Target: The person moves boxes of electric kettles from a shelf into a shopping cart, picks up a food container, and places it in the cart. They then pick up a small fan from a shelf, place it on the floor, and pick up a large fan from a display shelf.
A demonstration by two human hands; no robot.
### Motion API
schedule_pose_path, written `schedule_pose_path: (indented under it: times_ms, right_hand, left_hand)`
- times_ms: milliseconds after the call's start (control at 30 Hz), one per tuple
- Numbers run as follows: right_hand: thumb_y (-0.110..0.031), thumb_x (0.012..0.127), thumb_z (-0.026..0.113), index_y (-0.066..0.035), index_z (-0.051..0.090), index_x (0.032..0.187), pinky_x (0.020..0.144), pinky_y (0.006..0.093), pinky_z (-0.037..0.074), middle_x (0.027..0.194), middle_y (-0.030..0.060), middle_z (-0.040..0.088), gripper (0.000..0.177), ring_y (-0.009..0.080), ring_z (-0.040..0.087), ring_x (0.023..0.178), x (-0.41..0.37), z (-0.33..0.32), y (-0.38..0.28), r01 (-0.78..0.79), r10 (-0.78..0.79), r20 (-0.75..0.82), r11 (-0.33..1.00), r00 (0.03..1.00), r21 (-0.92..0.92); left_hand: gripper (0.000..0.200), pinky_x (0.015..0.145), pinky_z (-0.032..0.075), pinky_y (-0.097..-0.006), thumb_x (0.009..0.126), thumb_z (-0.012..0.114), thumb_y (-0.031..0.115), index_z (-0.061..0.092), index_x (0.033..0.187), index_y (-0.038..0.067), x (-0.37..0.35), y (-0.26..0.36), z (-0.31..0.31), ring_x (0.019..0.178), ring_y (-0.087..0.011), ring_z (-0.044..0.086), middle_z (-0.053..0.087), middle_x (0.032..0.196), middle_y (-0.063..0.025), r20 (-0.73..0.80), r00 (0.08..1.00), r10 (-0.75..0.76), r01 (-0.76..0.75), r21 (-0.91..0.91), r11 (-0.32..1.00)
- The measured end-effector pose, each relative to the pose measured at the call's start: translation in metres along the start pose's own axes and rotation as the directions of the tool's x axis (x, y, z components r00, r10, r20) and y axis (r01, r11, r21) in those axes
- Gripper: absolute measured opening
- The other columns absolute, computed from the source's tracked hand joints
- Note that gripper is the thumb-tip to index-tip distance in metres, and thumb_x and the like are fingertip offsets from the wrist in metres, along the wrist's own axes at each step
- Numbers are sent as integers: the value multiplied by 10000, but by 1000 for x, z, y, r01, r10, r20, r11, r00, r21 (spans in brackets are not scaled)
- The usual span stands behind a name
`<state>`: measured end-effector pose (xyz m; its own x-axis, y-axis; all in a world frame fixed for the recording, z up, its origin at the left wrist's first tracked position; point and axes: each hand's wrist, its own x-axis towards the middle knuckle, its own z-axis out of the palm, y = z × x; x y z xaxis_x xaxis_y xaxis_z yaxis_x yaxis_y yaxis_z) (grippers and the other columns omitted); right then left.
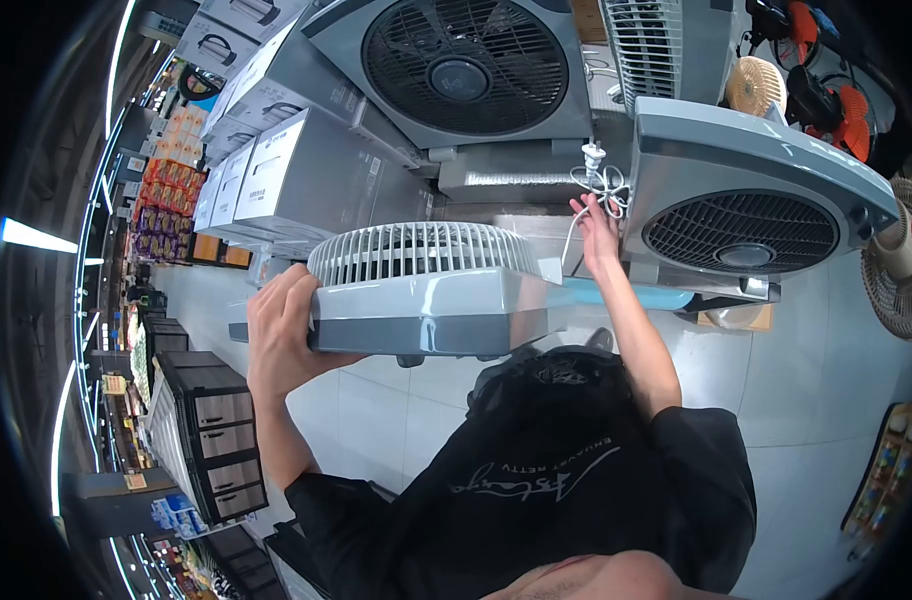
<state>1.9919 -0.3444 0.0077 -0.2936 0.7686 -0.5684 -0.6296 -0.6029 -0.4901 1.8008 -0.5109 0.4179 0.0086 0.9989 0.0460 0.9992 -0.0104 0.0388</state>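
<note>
My left hand (284, 325) grips the left side of a grey box fan (416, 315), which is held up flat in front of my body with its white round grille facing away. My right hand (598, 238) is raised to the right of this fan, its fingers curled at a looped white power cord (608, 190). The cord's white plug (594, 155) points away, beyond the fingertips. One strand of cord hangs down beside my right hand toward the held fan. Part of the grip on the cord is hidden by the loops.
Another box fan (466, 75) stands ahead, and one more (741, 215) stands close right of my right hand. Stacked white cartons (311, 180) are at the left. Smaller fans (756, 88) are at the upper right. Black-framed drawers (221, 430) stand at the lower left.
</note>
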Motion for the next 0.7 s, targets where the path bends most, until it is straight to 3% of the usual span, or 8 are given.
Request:
schedule_pose_path:
  times_ms: [67, 200, 400, 467, 633, 700]
  right_hand:
    - [-242, 859, 648, -98, 509, 1052, 803, 312, 450, 880, 43, 620, 279, 168, 632, 841, 3, 4, 5, 83, -85, -15, 992, 996, -91]
    - [-228, 929, 536, -78, 515, 1061, 703, 280, 492, 864, 61, 611, 201, 146, 612, 770, -11, 21, 15, 101, -99, 19, 991, 995, -83]
    - [-226, 938, 526, -29, 530, 1071, 723, 258, 431, 847, 40, 552, 238, 111, 529, 747, -63, 60, 24, 163, -135, 181, 975, 974, -154]
    - [-210, 931, 535, -23, 537, 1071, 742, 254, 422, 860, 35, 546, 234, 105, 523, 777, -86, 74, 24, 183, -89, 321, 943, 943, -277]
    - [-186, 877, 599, -61, 578, 1048, 813, 264, 399, 925, 9, 570, 213, 107, 510, 883, -129, 93, 37, 212, 156, 457, 726, 876, -654]
    - [-193, 849, 636, -39, 585, 1069, 835, 271, 401, 931, 25, 588, 272, 115, 512, 902, -131, 93, 52, 461, 34, 596, 599, 802, -655]
  left_hand:
    - [661, 619, 415, -362, 392, 860, 279, 498, 896, 51, -8, -1, 0, 685, -252, 536, 516, 785, -77, 26, 999, -29, 30, -12, 999]
    - [672, 602, 413, -366, 366, 845, 260, 489, 896, 49, -21, -1, 1, 669, -259, 530, 512, 781, -83, 54, 998, -7, 10, -48, 999]
    - [656, 576, 410, -352, 346, 816, 230, 481, 875, 34, -44, -1, 4, 646, -265, 513, 487, 758, -79, 104, 994, -28, 37, -87, 996]
    - [636, 571, 410, -348, 353, 812, 222, 479, 860, 32, -54, -7, 6, 639, -262, 509, 480, 751, -76, 105, 993, -47, 60, -116, 991]
    - [589, 557, 400, -343, 367, 788, 226, 481, 830, 29, -98, -31, 19, 642, -252, 514, 482, 749, -77, 21, 998, -51, 54, -185, 981]
    - [575, 554, 397, -338, 378, 778, 229, 483, 828, 27, -122, -47, 24, 644, -249, 516, 482, 748, -79, 24, 1000, -11, 15, -187, 982]
